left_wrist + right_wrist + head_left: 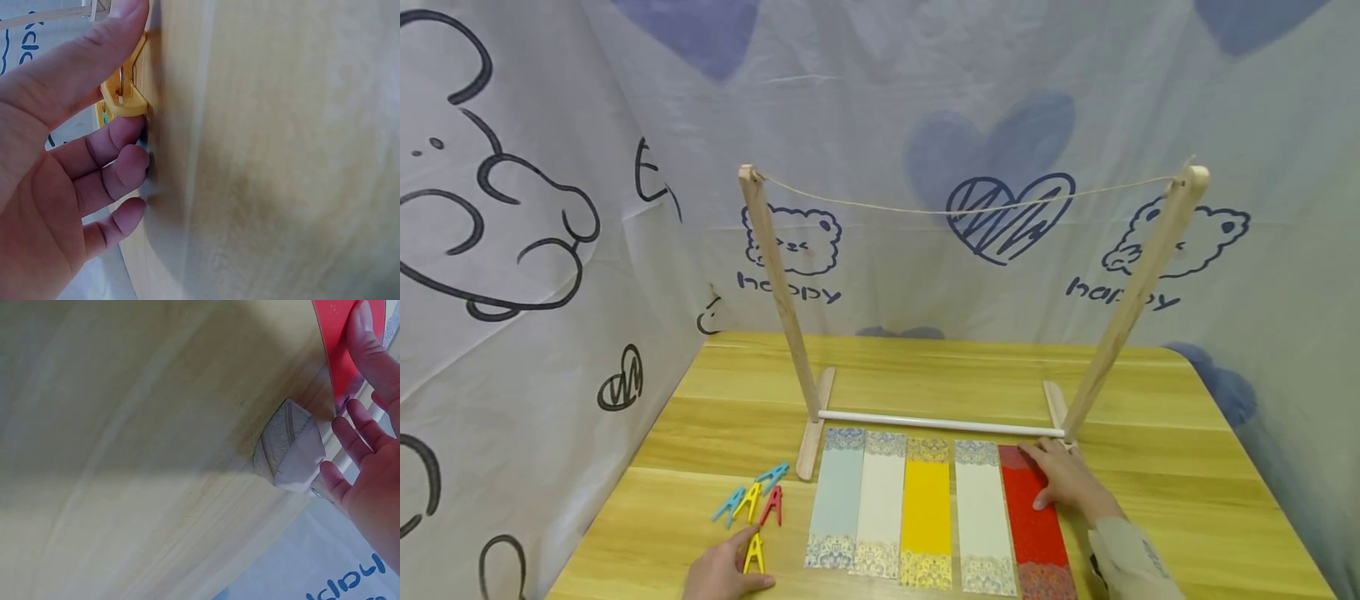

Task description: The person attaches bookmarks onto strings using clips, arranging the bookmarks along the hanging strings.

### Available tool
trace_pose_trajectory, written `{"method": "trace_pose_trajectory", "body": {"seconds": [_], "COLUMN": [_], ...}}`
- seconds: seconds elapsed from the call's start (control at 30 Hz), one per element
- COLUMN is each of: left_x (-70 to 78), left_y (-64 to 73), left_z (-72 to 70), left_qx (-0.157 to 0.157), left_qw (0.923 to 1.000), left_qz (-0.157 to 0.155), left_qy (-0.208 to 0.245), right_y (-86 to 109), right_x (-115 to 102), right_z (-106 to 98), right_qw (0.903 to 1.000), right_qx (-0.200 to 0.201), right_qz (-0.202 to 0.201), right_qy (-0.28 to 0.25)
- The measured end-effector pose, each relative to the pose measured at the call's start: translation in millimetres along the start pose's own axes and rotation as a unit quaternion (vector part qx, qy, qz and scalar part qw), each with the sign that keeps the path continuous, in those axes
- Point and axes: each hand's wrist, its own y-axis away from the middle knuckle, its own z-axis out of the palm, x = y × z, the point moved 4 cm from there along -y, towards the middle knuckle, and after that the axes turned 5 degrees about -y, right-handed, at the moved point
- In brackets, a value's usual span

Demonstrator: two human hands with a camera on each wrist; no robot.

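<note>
In the head view my left hand (724, 568) is at the front left, thumb and index finger spread around a yellow clothespin (755, 553) on the table. The left wrist view shows the same clothespin (125, 94) beyond the thumb, the other fingers loosely bent. Four other clothespins, such as a red one (772, 505), lie just behind it. My right hand (1067, 479) rests at the far end of a red paper strip (1037, 508) with a lacy pattern. In the right wrist view its thumb lies on the red strip (340, 344), fingers extended near the strip's end.
A wooden frame (782, 308) with a sagging string (917, 211) on top and a white bar (940, 422) below stands behind the strips. Left of the red strip lie a white (983, 508), a yellow (927, 504) and further pale strips. A printed cloth (880, 125) hangs behind the table.
</note>
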Motion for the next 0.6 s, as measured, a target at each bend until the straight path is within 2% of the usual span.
{"method": "trace_pose_trajectory", "body": {"seconds": [0.2,0.6], "left_x": [1.4,0.7], "left_y": [1.2,0.1], "left_z": [-1.3,-0.6], "left_qx": [-0.007,-0.013], "left_qw": [1.0000,0.9999], "left_qz": [-0.007,-0.001], "left_qy": [0.002,0.001], "right_y": [-2.8,-6.2], "right_x": [2.3,6.3], "right_z": [-1.4,-2.1], "right_qw": [0.9999,0.9972], "right_qx": [-0.004,-0.031], "right_qz": [0.009,0.037], "right_qy": [-0.010,-0.056]}}
